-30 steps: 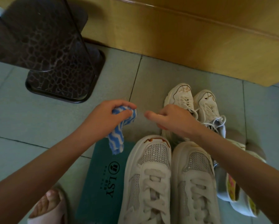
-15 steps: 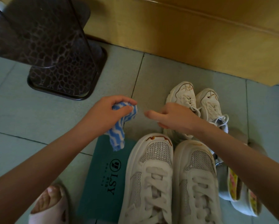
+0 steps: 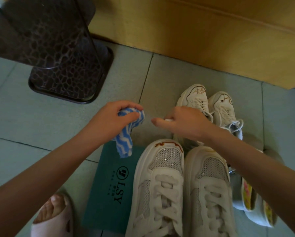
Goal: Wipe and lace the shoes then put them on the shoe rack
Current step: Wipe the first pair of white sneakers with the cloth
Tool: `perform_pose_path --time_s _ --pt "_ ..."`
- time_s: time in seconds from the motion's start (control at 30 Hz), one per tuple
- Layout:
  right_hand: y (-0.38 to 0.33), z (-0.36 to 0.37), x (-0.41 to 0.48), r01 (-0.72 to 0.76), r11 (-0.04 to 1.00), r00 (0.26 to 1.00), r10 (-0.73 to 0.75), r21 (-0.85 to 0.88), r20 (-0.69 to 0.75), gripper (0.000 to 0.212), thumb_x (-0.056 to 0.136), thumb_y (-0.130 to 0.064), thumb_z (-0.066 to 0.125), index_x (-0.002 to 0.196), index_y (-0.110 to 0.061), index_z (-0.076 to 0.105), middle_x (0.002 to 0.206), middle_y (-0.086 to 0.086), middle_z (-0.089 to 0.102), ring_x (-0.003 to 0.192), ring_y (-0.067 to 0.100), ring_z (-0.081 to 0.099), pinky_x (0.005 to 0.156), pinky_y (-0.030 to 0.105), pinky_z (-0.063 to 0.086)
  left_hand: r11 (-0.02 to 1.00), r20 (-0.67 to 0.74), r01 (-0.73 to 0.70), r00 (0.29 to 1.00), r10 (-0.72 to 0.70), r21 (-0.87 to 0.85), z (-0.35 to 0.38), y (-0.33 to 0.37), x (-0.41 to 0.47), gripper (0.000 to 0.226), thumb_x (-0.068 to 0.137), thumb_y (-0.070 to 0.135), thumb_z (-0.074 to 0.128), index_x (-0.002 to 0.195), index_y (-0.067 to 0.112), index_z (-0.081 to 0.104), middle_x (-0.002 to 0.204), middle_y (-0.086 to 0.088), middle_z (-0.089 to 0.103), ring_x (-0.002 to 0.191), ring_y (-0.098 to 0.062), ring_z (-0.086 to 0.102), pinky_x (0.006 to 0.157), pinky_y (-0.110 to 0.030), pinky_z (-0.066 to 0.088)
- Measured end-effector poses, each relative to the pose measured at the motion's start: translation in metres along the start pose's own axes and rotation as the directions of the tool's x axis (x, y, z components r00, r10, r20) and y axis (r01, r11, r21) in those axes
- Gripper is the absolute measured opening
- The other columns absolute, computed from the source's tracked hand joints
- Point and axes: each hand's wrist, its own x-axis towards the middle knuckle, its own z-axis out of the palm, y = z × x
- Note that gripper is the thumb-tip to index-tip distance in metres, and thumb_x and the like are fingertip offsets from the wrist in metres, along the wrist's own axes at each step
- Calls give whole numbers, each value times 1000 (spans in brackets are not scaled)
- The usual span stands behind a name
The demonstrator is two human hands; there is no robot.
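Left hand [image 3: 110,119]: clenched around a blue-striped cloth [image 3: 124,144], tail dangling over a teal box [image 3: 109,185].
Right hand [image 3: 184,124]: fingers curled above the small sneakers [image 3: 194,98]; hold on anything impossible to tell.
Big sneakers [image 3: 160,185]: paired on the floor [image 3: 40,130], just beside the box.

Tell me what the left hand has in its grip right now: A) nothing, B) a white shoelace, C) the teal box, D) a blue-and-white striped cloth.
D: the left hand curls its fingers and thumb round the blue-and-white striped cloth, whose loose end hangs below the hand.
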Motion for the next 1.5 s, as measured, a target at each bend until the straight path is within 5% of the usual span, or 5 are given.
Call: perform_pose_path --time_s 0.77,0.97,1.13,1.3,1.5 --pt "33 1 -46 -206 970 934 235 129 -270 54 85 -45 46 44 -15 32 43 0 33 45 18 36 49 27 25 999 7 -5 1000 5 -49 9 15 2 20 90 19 56 103 30 66 108 4 65 93 -3 61 70 -13 47" --pt "35 0 -48 -169 937 927 256 305 -273 63 88 -60 39 50 -11 49 49 6 54 48 19 50 56 35 43 998 15 -31 999 32 -61 8 18 1 21 90 18 57 100 34 66 107 7 66 93 -4 63 70 -13 51" --pt "53 -15 -72 -222 844 903 367 488 -225 59 91 -53 44 43 -18 38 34 -7 38 32 5 33 50 23 27 993 3 -64 998 64 -95 9 31 3 22 90 15 56 101 31 67 106 15 64 87 6 61 71 -10 49" --pt "74 -11 -95 -333 860 887 424 386 -180 56 89 -50 46 47 -15 36 44 2 35 38 11 28 51 25 28 989 -6 -104 995 104 -108 11 48 8 23 89 13 57 101 30 67 108 -2 67 98 -18 64 75 -23 51" --pt "71 -4 -87 -333 906 906 384 260 -176 53 88 -44 44 44 -17 33 44 1 35 46 16 35 51 26 30 986 17 -119 992 122 -114 13 54 9 24 89 14 57 101 33 66 108 -3 67 96 -18 65 77 -30 54"
